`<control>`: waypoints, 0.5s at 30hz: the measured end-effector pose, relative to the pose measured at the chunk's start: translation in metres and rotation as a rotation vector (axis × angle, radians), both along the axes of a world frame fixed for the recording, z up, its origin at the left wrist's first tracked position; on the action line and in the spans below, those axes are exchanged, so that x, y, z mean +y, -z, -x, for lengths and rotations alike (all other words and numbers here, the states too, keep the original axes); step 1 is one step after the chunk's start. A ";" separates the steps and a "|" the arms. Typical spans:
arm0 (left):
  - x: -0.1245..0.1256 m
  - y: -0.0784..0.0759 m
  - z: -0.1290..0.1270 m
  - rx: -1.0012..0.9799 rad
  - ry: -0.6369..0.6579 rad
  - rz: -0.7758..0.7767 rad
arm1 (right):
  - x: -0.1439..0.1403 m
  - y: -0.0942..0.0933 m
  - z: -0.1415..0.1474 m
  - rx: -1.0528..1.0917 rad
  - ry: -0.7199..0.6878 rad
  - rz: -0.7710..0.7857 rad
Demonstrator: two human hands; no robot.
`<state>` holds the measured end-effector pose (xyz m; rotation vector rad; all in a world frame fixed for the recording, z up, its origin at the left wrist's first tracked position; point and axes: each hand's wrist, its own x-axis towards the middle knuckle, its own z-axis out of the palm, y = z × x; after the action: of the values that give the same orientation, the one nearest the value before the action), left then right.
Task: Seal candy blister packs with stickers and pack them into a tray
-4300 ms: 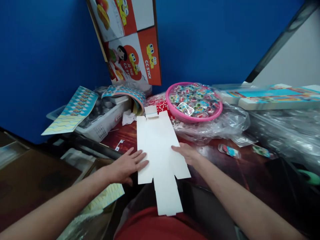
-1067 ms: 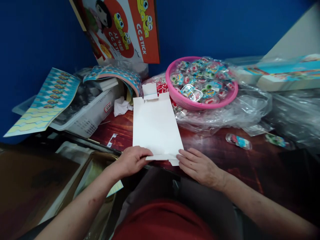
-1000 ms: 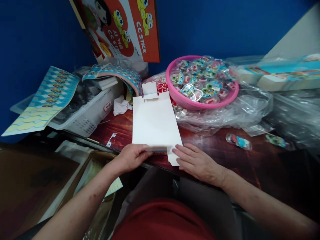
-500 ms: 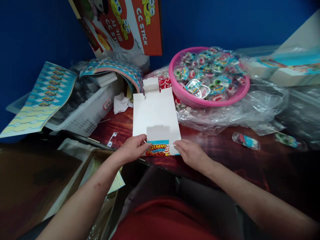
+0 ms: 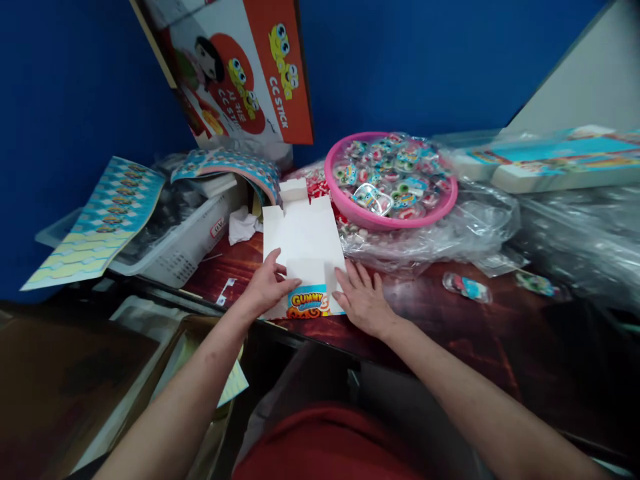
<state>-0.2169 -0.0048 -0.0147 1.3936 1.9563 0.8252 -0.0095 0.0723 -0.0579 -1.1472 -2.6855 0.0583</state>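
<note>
An unfolded cardboard box [image 5: 305, 230], white inside, lies flat near the table's front edge. At its near end a flap printed "GUMMY" [image 5: 307, 302] is folded over, its coloured face up. My left hand [image 5: 267, 287] rests on the left side of the cardboard, thumb stretched to the printed flap and fingers apart from it. On the right side, my right hand [image 5: 364, 297] lies flat with fingers spread. Neither hand grips anything.
Behind the cardboard stands a pink basket [image 5: 390, 223] full of wrapped candies, with clear plastic bags [image 5: 430, 243] around it. A white plastic basket [image 5: 185, 250] and printed sheets [image 5: 113, 213] are at left. Wrapped candies [image 5: 467, 288] lie at right. A carton [image 5: 235, 80] stands behind.
My right hand has opened from a pinch at the cardboard's near right edge and now lies spread on it. My left fingers have spread. The view has tilted up.
</note>
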 end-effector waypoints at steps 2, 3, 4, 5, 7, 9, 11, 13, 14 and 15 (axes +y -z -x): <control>-0.018 -0.006 -0.007 -0.022 0.107 -0.164 | -0.007 -0.023 -0.006 0.214 -0.019 -0.028; -0.030 -0.007 -0.013 0.038 0.208 -0.250 | -0.014 -0.034 -0.010 0.308 -0.093 -0.035; -0.043 -0.007 -0.019 0.122 0.304 -0.348 | -0.023 -0.043 -0.014 0.361 -0.208 -0.019; -0.057 -0.004 -0.026 0.212 0.375 -0.456 | -0.033 -0.049 -0.017 0.366 -0.344 0.020; -0.083 0.009 -0.036 0.350 0.421 -0.664 | -0.055 -0.050 -0.025 0.292 -0.570 0.100; -0.104 0.028 -0.043 0.422 0.427 -0.762 | -0.074 -0.039 -0.032 0.237 -0.644 0.096; -0.115 0.044 -0.047 0.448 0.431 -0.770 | -0.086 -0.025 -0.036 0.257 -0.645 0.068; -0.115 0.052 -0.051 0.430 0.372 -0.720 | -0.087 -0.018 -0.034 0.258 -0.600 0.125; -0.111 0.051 -0.054 0.413 0.296 -0.668 | -0.084 -0.019 -0.031 0.231 -0.540 0.188; -0.105 0.049 -0.057 0.399 0.203 -0.589 | -0.080 -0.022 -0.025 0.183 -0.453 0.260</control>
<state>-0.1599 -0.1099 -0.0634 2.2039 1.8771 1.1523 0.0152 -0.0075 -0.0363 -0.5317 -2.7654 0.5684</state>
